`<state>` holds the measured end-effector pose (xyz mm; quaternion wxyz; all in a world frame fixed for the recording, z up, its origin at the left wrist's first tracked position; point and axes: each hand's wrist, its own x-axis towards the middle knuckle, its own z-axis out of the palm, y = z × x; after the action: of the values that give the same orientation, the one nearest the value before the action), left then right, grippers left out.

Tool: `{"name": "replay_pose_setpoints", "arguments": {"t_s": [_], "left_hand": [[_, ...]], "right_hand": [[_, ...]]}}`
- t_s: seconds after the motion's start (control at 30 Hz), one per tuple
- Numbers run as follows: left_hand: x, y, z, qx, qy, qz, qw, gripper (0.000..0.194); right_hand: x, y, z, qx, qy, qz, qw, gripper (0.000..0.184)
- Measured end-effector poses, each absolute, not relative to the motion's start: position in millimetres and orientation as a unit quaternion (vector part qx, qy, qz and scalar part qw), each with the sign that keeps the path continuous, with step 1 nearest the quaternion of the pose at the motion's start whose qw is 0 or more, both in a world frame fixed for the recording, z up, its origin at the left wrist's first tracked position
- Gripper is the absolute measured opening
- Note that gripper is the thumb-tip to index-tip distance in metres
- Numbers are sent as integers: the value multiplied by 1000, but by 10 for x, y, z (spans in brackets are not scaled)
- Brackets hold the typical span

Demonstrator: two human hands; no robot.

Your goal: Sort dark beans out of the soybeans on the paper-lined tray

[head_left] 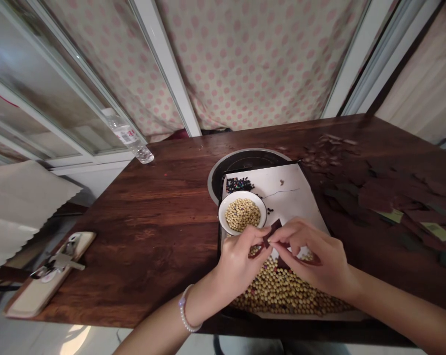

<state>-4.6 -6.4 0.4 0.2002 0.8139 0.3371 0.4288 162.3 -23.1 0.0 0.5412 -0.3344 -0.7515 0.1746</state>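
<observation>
We held a dark brown strip (272,232) up between our hands, just above the soybeans (282,291) spread across a dark tray (220,246). Its long axis slanted from upper right to lower left, and its upper end stood clear above the fingers. Our left hand (237,264), with a white bead bracelet (184,308) at the wrist, came in from the lower left, and our right hand (311,251) from the lower right. Both hands had closed to a tight pinch, with thumbs and fingertips drawn in on the strip. The right fingertips (278,235) seemed nearer its upper end, though the fingers hid where each hand met it, and we could not tell how much of the strip they covered.

The left hand lay nearer a white bowl (242,212) of soybeans, just below its rim. Beyond the bowl, a small heap of black beads (239,185) lay on a white sheet (292,197), which partly covered a round cooktop (241,159). To the right, dark brown scraps (393,197) lay scattered over the wooden table (145,231).
</observation>
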Motion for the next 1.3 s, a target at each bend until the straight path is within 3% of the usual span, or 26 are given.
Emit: {"name": "replay_pose_setpoints", "arguments": {"t_s": [0.3,0.9,1.07,1.17,1.3], "left_hand": [[-21,-66,9,812,339,432,196,20],[-30,-68,25,813,349,421,200,21],[-9,-74,36,801,347,440,208,20],[5,-40,48,765,384,458,241,20],[35,38,89,646,433,508,370,21]], "right_hand": [[1660,-179,-41,-378,-689,247,567,22],[1642,-226,-10,-365,-734,193,539,28],[1695,-115,-18,-424,-641,253,588,23],[1722,9,-38,-440,-570,336,607,23],[1705,141,-91,-468,-577,364,561,22]]}}
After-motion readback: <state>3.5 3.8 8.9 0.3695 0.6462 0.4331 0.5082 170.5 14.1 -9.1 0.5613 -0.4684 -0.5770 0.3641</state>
